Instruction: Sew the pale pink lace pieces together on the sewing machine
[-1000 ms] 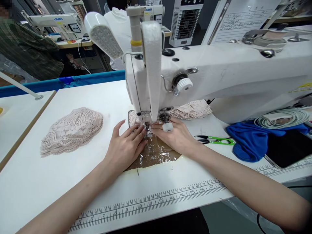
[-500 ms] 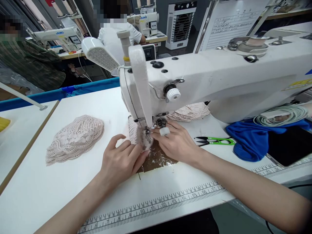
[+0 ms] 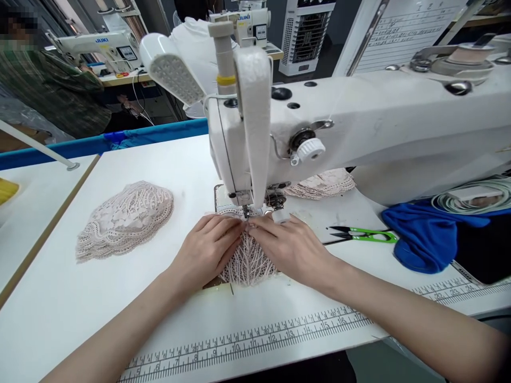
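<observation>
A pale pink lace piece [image 3: 249, 267] lies under the needle of the white sewing machine [image 3: 351, 114], its branching pattern spread toward me. My left hand [image 3: 208, 247] grips its left side, fingertips close to the presser foot [image 3: 245, 210]. On the other side my right hand [image 3: 297, 247] has its fingers closed on the lace, thumb and fingertips near the needle. Both sets of fingertips nearly meet just in front of the foot. The lace hides most of the brown taped patch [image 3: 213, 284] on the table.
To the left lies a stack of lace pieces [image 3: 128, 221]; another lace stack [image 3: 323, 183] sits behind the machine head. Green thread snips [image 3: 367, 234], blue cloth [image 3: 425, 239], coiled pale cord [image 3: 475, 197] and a black phone [image 3: 483, 250] lie right. A printed ruler [image 3: 239, 346] borders the front edge.
The lace has turned, bringing its branching part toward me over the brown patch. My left hand has gone from pulling the lace at the left up to the needle, opposite the right hand.
</observation>
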`<state>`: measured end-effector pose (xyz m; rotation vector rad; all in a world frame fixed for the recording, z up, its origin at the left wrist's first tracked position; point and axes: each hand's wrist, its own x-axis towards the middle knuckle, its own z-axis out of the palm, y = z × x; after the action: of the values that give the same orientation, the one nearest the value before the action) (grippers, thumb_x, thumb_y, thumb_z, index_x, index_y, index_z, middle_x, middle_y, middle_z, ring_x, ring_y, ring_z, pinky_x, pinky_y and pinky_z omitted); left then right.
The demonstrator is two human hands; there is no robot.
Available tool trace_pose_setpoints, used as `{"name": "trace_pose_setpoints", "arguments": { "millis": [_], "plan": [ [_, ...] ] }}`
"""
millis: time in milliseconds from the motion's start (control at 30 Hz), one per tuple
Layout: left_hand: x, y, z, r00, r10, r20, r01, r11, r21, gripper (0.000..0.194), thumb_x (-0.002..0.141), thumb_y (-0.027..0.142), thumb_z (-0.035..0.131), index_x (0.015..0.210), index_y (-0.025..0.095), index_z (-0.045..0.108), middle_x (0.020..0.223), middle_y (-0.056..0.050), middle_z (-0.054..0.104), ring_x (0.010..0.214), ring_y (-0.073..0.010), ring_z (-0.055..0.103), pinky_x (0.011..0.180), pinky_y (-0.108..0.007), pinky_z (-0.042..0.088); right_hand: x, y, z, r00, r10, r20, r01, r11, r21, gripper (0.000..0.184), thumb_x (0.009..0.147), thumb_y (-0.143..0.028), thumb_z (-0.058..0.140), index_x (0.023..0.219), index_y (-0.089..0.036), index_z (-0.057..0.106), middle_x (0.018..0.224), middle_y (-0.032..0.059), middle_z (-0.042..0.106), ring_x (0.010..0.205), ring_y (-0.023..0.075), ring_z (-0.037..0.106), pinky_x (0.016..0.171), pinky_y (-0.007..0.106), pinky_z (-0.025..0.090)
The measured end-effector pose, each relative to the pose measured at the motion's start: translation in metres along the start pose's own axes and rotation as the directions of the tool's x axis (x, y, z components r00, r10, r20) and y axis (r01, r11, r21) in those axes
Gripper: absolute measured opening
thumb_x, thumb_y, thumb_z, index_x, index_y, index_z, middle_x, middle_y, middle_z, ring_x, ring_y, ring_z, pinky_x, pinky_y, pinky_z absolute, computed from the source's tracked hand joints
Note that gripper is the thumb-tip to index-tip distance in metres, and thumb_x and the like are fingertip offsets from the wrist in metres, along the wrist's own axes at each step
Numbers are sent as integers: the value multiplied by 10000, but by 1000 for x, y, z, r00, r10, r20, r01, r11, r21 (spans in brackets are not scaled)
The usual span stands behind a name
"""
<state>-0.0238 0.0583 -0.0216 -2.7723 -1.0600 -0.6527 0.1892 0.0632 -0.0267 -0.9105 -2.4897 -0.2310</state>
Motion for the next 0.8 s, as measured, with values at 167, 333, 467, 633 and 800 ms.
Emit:
{"name": "trace_pose_setpoints", "arguments": {
  "millis": [167,333,467,633,800],
  "plan": [
    [0,5,5,1000,24,19,-26,994,105,280,925,241,528,1153,125,640,1072,-114,675,998,-248,617,882,-408,478,-1,6,2,989,64,134,-66,998,10,214,924,-160,462,1020,-130,651,895,89,713,932,242,598,876,382,385],
    [0,12,0,1000,-5,17,1,981,194,295,938,295,522,1176,165,640,1176,-92,681,1065,-252,606,859,-391,465,1,10,0,989,49,136,-55,998,37,255,932,-215,446,1035,-101,649,739,85,689,1033,271,569,921,397,336],
    [0,14,-2,1000,6,11,-8,971,237,287,937,323,528,1141,176,664,1158,-86,695,1142,-271,588,914,-414,434,1,9,1,991,42,127,-47,998,32,277,940,-218,431,1066,-88,641,800,94,700,1079,274,550,942,392,314],
    [1,15,-2,1000,-2,29,-6,964,266,289,938,331,527,1134,178,674,1166,-90,693,1182,-283,577,958,-425,412,0,8,1,987,51,154,-56,998,30,275,953,-215,410,1035,-99,645,823,100,702,1083,270,547,951,391,308],
    [-2,15,-1,999,-7,34,-2,964,267,304,944,339,514,1161,183,658,1182,-93,685,1192,-282,571,962,-433,402,0,8,1,986,53,155,-57,998,23,244,947,-211,424,1003,-116,642,845,104,706,1099,271,542,960,397,311]
  ]
}}
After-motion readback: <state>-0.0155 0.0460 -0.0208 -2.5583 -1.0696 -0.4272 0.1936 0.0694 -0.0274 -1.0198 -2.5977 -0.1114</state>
